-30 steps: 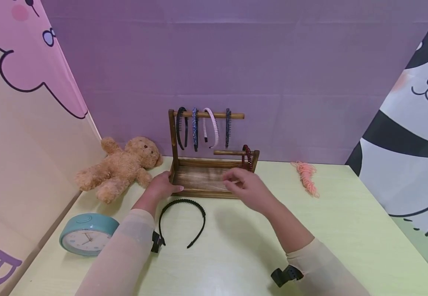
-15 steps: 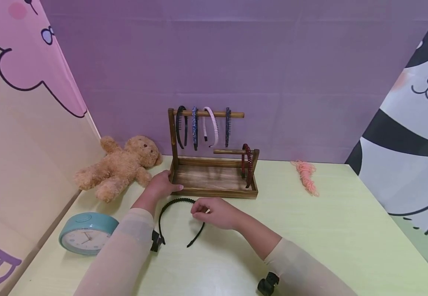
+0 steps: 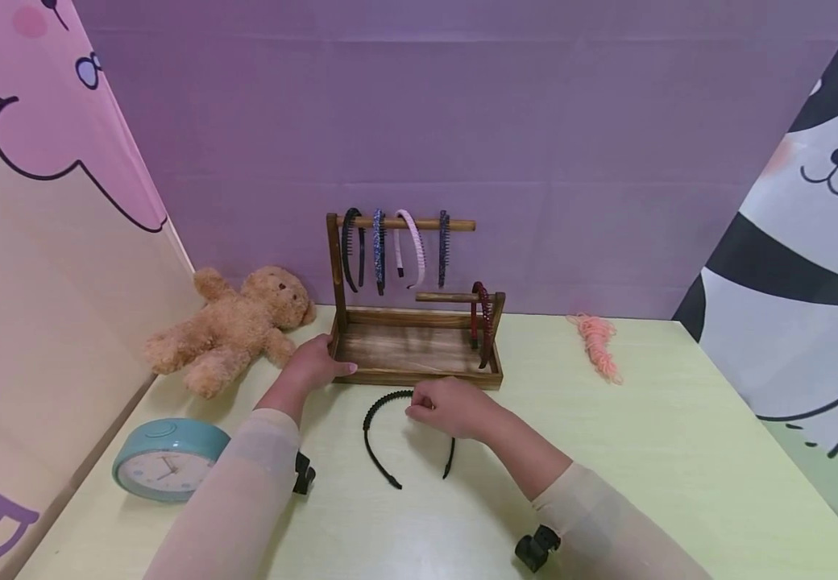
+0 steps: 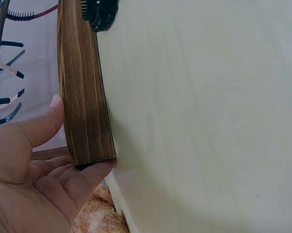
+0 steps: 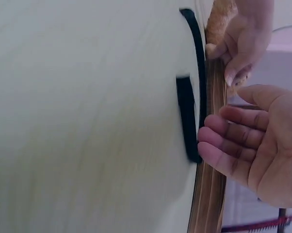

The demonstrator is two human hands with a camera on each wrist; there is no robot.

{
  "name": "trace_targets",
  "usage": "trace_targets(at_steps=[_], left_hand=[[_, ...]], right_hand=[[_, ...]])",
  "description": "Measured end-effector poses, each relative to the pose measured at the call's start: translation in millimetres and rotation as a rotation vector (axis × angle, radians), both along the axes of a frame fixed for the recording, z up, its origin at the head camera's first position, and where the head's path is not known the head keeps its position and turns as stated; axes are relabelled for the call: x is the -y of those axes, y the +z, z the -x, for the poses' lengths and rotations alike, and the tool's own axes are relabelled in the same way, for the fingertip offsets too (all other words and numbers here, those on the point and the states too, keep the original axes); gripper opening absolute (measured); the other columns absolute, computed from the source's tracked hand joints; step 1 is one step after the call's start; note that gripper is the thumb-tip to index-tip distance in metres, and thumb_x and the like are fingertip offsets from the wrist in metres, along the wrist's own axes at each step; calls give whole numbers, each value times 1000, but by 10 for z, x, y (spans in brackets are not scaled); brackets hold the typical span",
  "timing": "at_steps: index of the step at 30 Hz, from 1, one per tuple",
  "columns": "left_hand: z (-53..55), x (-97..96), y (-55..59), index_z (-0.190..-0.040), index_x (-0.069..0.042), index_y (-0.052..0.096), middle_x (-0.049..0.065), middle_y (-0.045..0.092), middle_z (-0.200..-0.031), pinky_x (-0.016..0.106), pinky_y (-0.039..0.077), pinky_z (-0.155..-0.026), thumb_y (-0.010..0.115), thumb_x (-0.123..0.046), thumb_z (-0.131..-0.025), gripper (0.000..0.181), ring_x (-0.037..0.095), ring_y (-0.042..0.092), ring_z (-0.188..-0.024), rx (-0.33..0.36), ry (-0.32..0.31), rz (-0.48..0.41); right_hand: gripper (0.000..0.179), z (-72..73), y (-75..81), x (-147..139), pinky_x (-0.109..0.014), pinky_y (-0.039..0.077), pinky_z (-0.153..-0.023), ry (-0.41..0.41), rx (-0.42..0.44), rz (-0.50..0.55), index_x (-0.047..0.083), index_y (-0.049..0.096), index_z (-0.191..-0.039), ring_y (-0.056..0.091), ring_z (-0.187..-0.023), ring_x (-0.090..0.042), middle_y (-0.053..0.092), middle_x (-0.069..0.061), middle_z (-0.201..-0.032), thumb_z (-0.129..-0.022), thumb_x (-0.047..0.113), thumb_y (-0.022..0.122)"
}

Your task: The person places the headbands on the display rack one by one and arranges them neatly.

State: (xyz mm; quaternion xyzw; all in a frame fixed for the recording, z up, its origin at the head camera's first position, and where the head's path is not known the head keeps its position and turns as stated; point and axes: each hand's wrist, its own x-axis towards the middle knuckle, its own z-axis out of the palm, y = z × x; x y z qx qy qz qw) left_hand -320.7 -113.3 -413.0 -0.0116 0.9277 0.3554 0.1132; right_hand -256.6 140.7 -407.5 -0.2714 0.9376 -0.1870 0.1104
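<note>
My left hand (image 3: 312, 368) grips the left front corner of a wooden headband rack (image 3: 419, 377), thumb over the front wall (image 4: 85, 87) and fingers at its end. Just in front of the rack, my right hand (image 3: 458, 408) has its curled fingers (image 5: 219, 150) on the arch of a black headband (image 3: 370, 427), covering part of it. The headband's two ends point toward me. On the rack's upper bar hang a black headband (image 3: 346, 250), a glittery blue one (image 3: 379, 250), a pale pink one (image 3: 413, 242) and a dark one (image 3: 444, 250). A dark red headband (image 3: 487, 318) hangs on the lower bar.
A brown teddy bear (image 3: 234, 326) lies left of the rack. Nearer me, a teal clock (image 3: 172, 459) stands beside my left forearm. A bundle of pink yarn (image 3: 596, 346) lies to the right on the pale table (image 3: 680, 451).
My right hand has come from over the rack's tray down to the black headband on the table, then shifted right with it. The left hand keeps its grip on the rack.
</note>
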Motion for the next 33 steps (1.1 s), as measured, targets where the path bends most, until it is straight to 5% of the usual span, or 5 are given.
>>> trace_targets(at_steps=[6, 11, 20, 26, 33], left_hand=[[-10, -1, 4, -153, 1, 26, 24, 37, -153, 54, 33, -113, 70, -34, -92, 83, 41, 37, -140, -16, 6, -1], [-13, -3, 9, -154, 0, 25, 23, 35, -154, 55, 33, -113, 70, -34, -92, 84, 41, 36, -140, -7, 6, 11], [-4, -7, 24, -153, 2, 25, 24, 35, -154, 55, 34, -112, 69, -34, -92, 84, 41, 36, -140, -6, 5, 11], [2, -10, 24, -153, 2, 26, 25, 36, -153, 54, 34, -113, 70, -34, -92, 83, 41, 36, -140, -9, 10, 12], [5, -7, -3, -153, 2, 25, 25, 37, -153, 54, 34, -113, 70, -34, -92, 84, 42, 37, -139, -12, 5, 11]], right_hand=[[28, -98, -35, 325, -24, 43, -59, 13, -26, -60, 18, 66, -86, 50, -60, -6, 60, 10, -70, -94, 45, 63], [37, -114, -62, 587, -27, 46, -55, -103, 75, -109, 17, 64, -78, 60, -50, -11, 60, 6, -60, -89, 51, 66], [48, -126, -142, 779, -24, 50, -61, -135, 133, -151, 13, 63, -53, 62, -42, -15, 58, -1, -42, -87, 45, 71], [33, -146, -150, 772, -25, 53, -69, -162, 158, -128, 13, 62, -59, 63, -42, -12, 64, -1, -50, -88, 28, 72], [23, -227, -49, 634, -25, 49, -62, -138, 150, -85, 18, 64, -67, 63, -45, -14, 61, 4, -54, -89, 24, 69]])
